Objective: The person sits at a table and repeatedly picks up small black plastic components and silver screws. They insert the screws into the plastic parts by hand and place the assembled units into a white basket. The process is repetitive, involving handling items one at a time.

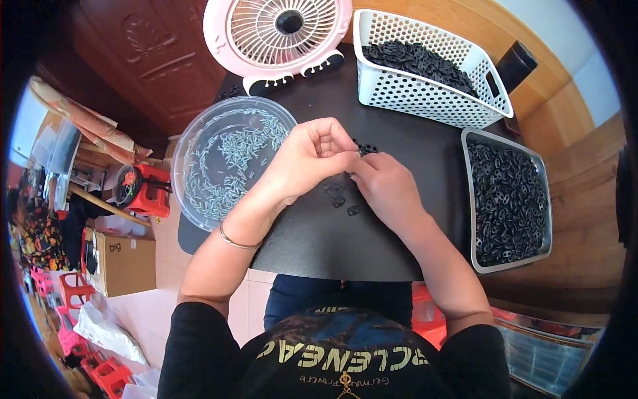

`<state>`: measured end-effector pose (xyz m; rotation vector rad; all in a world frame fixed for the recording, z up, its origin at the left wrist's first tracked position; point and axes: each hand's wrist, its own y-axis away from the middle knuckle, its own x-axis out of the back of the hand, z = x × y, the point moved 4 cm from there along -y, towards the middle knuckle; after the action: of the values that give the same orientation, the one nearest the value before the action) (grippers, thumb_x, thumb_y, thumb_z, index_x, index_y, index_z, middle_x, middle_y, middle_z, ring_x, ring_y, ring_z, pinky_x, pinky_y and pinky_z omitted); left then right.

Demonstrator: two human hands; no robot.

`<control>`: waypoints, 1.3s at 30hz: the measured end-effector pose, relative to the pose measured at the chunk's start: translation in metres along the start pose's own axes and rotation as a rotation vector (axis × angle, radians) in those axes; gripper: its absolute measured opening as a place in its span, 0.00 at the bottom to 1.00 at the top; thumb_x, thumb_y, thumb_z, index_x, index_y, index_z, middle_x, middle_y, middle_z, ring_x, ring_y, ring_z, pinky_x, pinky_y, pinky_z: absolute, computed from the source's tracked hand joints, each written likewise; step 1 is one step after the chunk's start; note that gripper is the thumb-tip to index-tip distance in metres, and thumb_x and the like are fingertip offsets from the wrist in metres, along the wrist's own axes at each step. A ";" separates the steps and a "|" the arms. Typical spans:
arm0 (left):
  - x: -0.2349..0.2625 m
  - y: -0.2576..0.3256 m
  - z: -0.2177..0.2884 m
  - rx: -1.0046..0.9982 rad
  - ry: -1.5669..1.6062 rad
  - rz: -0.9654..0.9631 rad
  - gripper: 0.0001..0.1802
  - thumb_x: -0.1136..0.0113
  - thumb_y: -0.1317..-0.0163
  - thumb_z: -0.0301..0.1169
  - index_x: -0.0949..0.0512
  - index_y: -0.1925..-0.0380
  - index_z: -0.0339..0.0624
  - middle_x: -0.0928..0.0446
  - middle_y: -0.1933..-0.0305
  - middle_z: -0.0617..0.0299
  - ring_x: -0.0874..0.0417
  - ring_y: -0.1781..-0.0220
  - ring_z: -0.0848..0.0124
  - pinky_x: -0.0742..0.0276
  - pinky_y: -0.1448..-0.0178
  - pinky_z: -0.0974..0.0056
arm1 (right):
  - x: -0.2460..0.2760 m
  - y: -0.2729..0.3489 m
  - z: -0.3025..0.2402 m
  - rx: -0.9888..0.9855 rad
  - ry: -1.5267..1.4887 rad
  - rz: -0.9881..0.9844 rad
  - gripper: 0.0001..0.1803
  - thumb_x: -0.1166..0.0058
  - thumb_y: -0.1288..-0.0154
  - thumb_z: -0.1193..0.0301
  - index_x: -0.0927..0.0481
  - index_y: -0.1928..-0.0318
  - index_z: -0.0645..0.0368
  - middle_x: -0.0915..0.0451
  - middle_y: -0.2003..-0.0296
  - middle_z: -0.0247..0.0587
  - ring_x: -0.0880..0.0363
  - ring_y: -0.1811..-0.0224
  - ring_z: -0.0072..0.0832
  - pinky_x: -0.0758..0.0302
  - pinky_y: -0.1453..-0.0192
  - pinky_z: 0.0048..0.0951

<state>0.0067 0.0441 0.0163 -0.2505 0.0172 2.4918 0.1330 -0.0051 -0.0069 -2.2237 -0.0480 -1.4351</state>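
My left hand [311,151] and my right hand [389,189] meet over the black table, fingertips pinched together. What they hold between them is mostly hidden and too small to name. Right at the fingertips, small black plastic pieces with holes [367,149] show, but I cannot tell whether they are held or lie on the table. Below the hands a few loose black pieces [353,211] rest on the tabletop. Beside my left wrist stands a round clear tub [181,151], with many thin silvery-green pieces [242,147] scattered inside, perhaps small springs.
A metal tray [473,246] full of black two-holed pieces sits at the right. Behind it stands a white perforated basket [425,106] with more black parts. A pink fan [219,33] is at the back. Red stools and a cardboard box [129,265] stand on the left floor.
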 end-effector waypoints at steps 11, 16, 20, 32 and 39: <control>0.003 0.004 -0.012 0.052 0.006 0.042 0.08 0.44 0.45 0.25 0.24 0.65 0.34 0.23 0.68 0.62 0.25 0.68 0.79 0.30 0.63 0.77 | 0.008 0.000 0.020 -0.160 -0.408 0.092 0.04 0.49 0.47 0.80 0.27 0.68 0.62 0.26 0.68 0.41 0.23 0.68 0.32 0.25 0.62 0.29; 0.002 0.004 -0.017 0.067 0.044 0.033 0.06 0.45 0.43 0.27 0.25 0.67 0.36 0.23 0.68 0.60 0.24 0.67 0.78 0.29 0.61 0.76 | 0.004 0.002 0.028 -0.414 -0.969 0.074 0.03 0.51 0.42 0.79 0.28 0.67 0.65 0.24 0.65 0.41 0.22 0.65 0.23 0.25 0.61 0.23; -0.001 0.005 -0.020 0.109 0.119 -0.004 0.07 0.47 0.41 0.29 0.27 0.66 0.36 0.23 0.66 0.60 0.24 0.64 0.76 0.28 0.58 0.73 | 0.007 0.002 0.028 -0.390 -1.175 0.116 0.07 0.51 0.42 0.79 0.27 0.61 0.66 0.24 0.66 0.40 0.23 0.61 0.24 0.26 0.59 0.21; -0.001 0.006 -0.028 0.145 0.146 -0.008 0.09 0.49 0.39 0.33 0.28 0.66 0.38 0.26 0.68 0.63 0.26 0.66 0.77 0.30 0.60 0.74 | 0.013 0.002 0.028 -0.407 -1.243 0.183 0.09 0.51 0.43 0.81 0.24 0.60 0.66 0.24 0.66 0.37 0.24 0.60 0.21 0.29 0.57 0.18; -0.004 0.007 -0.030 0.174 0.211 -0.026 0.07 0.47 0.40 0.30 0.28 0.65 0.38 0.26 0.68 0.63 0.26 0.66 0.78 0.30 0.61 0.74 | 0.011 0.003 0.028 -0.405 -1.253 0.229 0.07 0.50 0.43 0.82 0.24 0.62 0.66 0.23 0.66 0.38 0.23 0.62 0.22 0.27 0.57 0.20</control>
<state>0.0108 0.0335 -0.0130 -0.4349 0.3137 2.4097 0.1619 0.0014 -0.0080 -2.9602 0.0871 0.2490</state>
